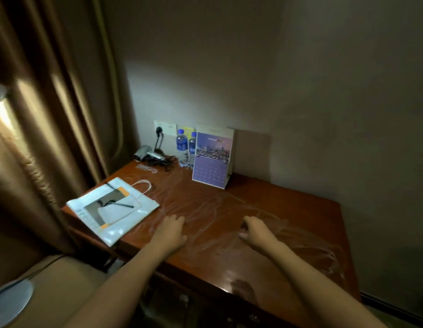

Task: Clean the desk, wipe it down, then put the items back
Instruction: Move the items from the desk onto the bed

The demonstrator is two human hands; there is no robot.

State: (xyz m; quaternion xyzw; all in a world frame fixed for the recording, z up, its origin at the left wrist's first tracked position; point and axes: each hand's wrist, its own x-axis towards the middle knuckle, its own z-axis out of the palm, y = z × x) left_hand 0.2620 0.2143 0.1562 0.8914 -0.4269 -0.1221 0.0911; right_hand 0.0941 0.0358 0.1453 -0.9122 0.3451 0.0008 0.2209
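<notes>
The red-brown wooden desk (288, 223) shows wet wipe streaks across its top. My left hand (171, 233) rests flat on the desk near its middle, fingers together, holding nothing. My right hand (255, 232) hovers just to the right with its fingers curled downward; nothing shows in it. A white paper bag (144, 207) with handles lies flat at the desk's left end, a black pen (121, 205) on top of it. A purple calendar (211, 159) stands at the back, with two water bottles (182, 146) to its left.
A hair dryer (144, 153) with tangled black cord lies in the back left corner, plugged into a wall socket (165, 128). Brown curtains (52, 114) hang at the left. The wall runs along the desk's back and right. A round grey object (9, 301) sits at bottom left.
</notes>
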